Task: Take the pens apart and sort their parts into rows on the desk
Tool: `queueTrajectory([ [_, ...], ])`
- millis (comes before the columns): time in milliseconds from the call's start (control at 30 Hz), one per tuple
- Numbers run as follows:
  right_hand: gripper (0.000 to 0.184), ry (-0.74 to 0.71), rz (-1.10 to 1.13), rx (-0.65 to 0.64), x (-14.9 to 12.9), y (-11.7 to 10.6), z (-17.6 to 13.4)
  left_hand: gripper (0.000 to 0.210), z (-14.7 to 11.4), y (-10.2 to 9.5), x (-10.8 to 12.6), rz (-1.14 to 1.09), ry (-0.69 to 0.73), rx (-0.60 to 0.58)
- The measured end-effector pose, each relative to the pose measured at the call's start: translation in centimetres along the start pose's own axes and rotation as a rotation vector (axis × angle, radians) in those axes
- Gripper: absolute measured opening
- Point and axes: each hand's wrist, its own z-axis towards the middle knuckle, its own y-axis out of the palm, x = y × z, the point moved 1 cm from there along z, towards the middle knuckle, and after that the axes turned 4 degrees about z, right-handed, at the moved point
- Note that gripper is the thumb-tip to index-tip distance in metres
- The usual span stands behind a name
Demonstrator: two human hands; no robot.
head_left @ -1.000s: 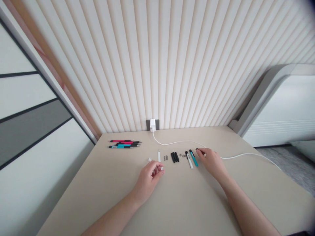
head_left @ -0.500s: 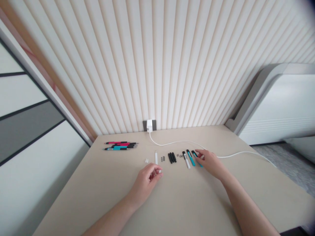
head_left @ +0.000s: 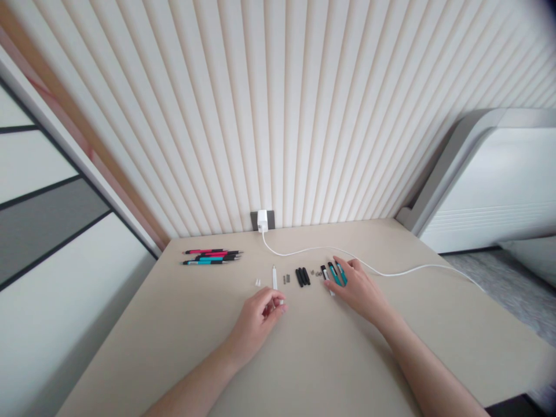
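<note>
While the right hand (head_left: 357, 288) is resting partly open, its thumb at the white pen barrel (head_left: 332, 293) and its fingers at the two teal pen barrels (head_left: 334, 275) alongside, the left hand (head_left: 257, 313) is lying curled, thumb and forefinger close together, over the lower ends of the white refills (head_left: 274, 278); whether it is gripping them, I cannot tell. Three black grips (head_left: 303, 277) are lying between both groups.

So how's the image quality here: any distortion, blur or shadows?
Head view: wall slats splay, likely wide-angle stretch; head view: top-right corner dark and blurred; head view: teal pen parts lack fine detail; head view: soft shadow beside the right forearm.
</note>
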Motion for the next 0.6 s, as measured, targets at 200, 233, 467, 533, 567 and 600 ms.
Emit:
queueTrajectory([
  [200, 0.053, 0.029, -0.022, -0.015, -0.1, 0.2, 0.1, 0.018, 0.0, -0.1, 0.2, -0.001, -0.011, -0.010],
  [233, 0.052, 0.037, -0.026, -0.011, 0.0, 0.2, 0.2, 0.018, 0.0, -0.1, 0.3, 0.000, -0.012, -0.013],
  [467, 0.043, -0.010, -0.019, -0.002, 1.8, -0.1, 0.9, 0.019, 0.0, -0.2, 0.5, 0.010, 0.000, -0.010],
  [533, 0.042, -0.014, -0.025, 0.008, 2.4, -0.1, 1.2, 0.019, 0.0, -0.2, 0.5, 0.007, 0.000, -0.008],
  [567, 0.042, -0.013, -0.029, 0.010, 2.7, -0.2, 1.3, 0.018, 0.0, -0.2, 0.5, 0.005, -0.001, -0.007],
  [600, 0.042, -0.010, -0.033, 0.010, 2.9, -0.2, 1.4, 0.018, 0.0, -0.2, 0.5, 0.002, -0.002, -0.007],
])
